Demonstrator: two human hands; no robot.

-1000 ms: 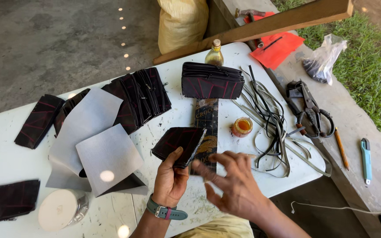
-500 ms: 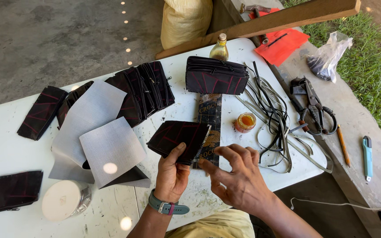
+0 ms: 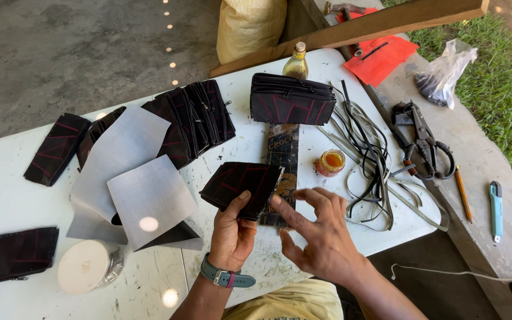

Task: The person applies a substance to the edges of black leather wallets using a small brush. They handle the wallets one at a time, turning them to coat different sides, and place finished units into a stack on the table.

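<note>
I am gripping one dark pouch piece with red stitching [image 3: 241, 186] in my left hand [image 3: 232, 234], thumb pressed on its near edge, holding it just above the white table [image 3: 7, 201]. My right hand [image 3: 315, 237] is hovering open beside it, fingers spread, grasping nothing, index tip close to the piece's right edge. I am counting two grey mesh sheets [image 3: 149, 198] to the left, one small orange jar [image 3: 330, 162], one glass bottle [image 3: 296, 62], one pair of scissors [image 3: 422, 142] and one tangle of straps [image 3: 368, 166] reaching toward the table's right edge. Bare tabletop is lying near my left wrist.
</note>
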